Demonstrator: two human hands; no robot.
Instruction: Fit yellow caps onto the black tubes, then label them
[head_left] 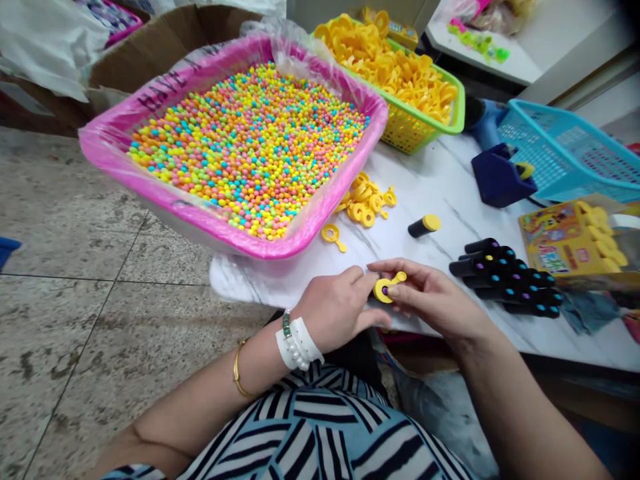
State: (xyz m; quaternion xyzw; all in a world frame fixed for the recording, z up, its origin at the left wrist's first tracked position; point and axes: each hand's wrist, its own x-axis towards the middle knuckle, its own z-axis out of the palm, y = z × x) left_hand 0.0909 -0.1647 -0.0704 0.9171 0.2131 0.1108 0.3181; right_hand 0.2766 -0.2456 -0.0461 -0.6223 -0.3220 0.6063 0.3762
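Note:
Near the table's front edge, my right hand [436, 299] pinches a yellow ring-shaped plastic piece [383, 291] with a short handle. Its thumb lies by the hole, where a purple dot shows. Close against the piece, my left hand [334, 308] is closed, its fingers curled; what they grip is mostly hidden. Beyond my hands, a single yellow ring piece [331, 233] lies apart from a small pile of yellow ring pieces [367, 200]. A black tube with a yellow cap [424, 225] lies on its side. Several black tubes [510, 279] with coloured dots at their ends are stacked on the right.
A pink plastic-lined basin [270, 250] holds small multicoloured candies at the left. Behind it stands a green basket [407, 127] heaped with yellow pieces. To the right are a navy tape dispenser [500, 177], a blue basket [565, 147] and a yellow printed box [555, 243].

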